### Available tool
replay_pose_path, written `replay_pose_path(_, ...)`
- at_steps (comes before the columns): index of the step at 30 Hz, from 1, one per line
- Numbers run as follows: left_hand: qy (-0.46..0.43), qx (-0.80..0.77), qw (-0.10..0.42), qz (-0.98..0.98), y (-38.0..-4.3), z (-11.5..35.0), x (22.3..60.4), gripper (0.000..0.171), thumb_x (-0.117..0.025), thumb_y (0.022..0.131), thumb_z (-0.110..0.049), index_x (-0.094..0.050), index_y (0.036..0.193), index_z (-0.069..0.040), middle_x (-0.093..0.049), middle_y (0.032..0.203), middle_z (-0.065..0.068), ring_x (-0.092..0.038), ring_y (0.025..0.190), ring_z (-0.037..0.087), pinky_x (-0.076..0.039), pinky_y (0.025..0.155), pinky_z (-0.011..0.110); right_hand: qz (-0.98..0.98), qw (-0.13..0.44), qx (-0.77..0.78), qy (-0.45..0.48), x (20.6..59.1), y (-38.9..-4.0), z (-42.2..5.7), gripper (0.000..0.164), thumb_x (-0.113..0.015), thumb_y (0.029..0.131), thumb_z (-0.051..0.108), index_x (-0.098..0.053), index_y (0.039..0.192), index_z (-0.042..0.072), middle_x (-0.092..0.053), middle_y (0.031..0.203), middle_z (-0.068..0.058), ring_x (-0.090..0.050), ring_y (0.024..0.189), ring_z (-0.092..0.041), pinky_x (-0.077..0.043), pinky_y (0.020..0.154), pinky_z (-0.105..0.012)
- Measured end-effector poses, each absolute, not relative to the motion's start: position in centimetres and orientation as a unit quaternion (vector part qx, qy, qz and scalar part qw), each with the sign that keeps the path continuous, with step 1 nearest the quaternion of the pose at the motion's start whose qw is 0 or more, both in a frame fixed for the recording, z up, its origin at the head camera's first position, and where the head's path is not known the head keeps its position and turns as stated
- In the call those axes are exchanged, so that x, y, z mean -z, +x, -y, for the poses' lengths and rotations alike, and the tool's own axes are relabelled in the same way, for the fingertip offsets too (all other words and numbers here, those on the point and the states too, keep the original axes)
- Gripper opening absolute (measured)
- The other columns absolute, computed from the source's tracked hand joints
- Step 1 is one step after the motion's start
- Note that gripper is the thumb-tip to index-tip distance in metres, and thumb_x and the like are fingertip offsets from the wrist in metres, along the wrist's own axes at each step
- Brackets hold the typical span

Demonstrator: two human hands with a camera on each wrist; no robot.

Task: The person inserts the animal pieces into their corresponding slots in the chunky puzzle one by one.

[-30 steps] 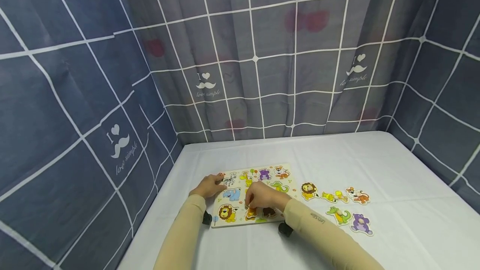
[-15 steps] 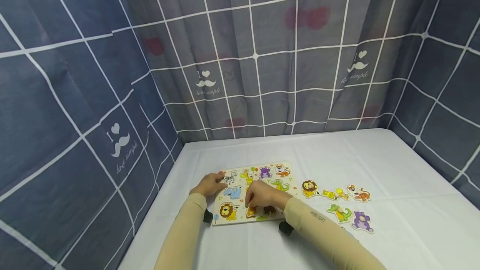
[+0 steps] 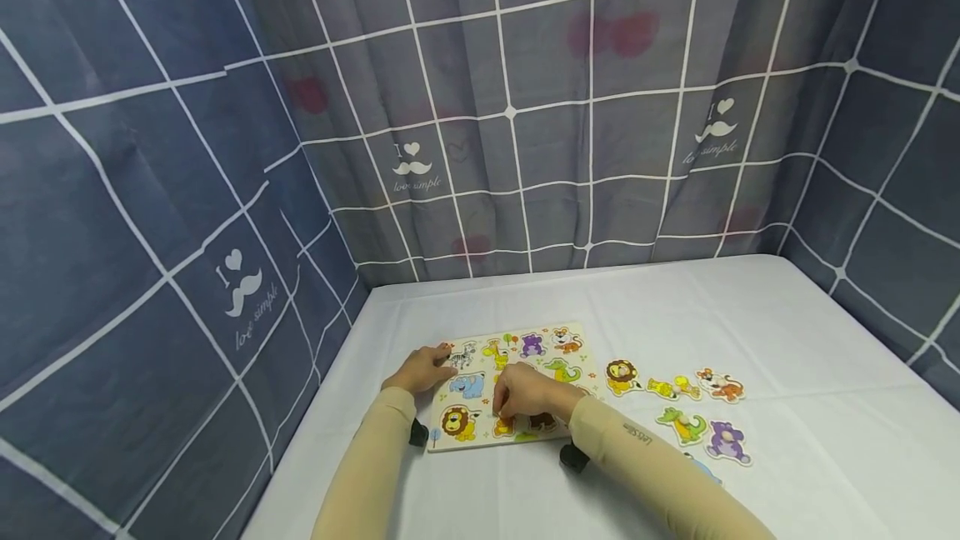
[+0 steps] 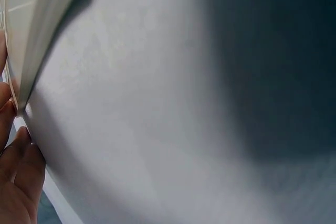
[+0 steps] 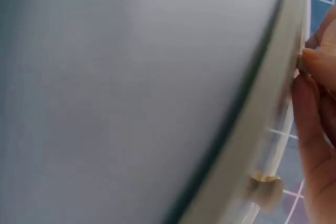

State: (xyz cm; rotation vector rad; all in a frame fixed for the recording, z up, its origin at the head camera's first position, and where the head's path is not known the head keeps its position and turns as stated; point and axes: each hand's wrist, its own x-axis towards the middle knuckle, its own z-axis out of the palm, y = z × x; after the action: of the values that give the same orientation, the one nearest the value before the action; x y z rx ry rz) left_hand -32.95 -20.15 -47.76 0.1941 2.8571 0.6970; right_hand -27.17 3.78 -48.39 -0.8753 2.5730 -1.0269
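Curtains: three sides, dark blue-grey, white-gridded, I'm seeing moustache prints plus faded reddish blotches
Tablecloth: plain white, kinda creased from where I'm sitting

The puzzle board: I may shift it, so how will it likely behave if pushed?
The puzzle board looks stiff, judging by its thick, straight edge. It probably won't roll or tip, since it lies flat on the white cloth. It might drag the cloth, which shows creases.

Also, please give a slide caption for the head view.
Left hand on the puzzle board, right hand over it, loose animal pieces alongside.
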Motion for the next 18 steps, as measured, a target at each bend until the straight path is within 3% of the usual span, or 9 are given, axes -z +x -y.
replay_pose_path(18, 0.063, -0.238, 0.096, -0.965, -33.14, 20.04, 47.83, 0.059, -0.07, 0.094, -0.033, -0.053, 0.146, -0.013, -0.046, 0.153, 0.02, -0.041, 0.143, 0.04, -0.035, 0.118, 0.055, -0.878, 0.118, 0.36, -0.294, 48.62, -27.14, -3.95, 0.011, -0.079, 0.078, -0.002, -0.08, 0.079, 0.009, -0.075, 0.08, -0.001, -0.062, 0.066, -0.002, -0.054, 0.064, -0.017)
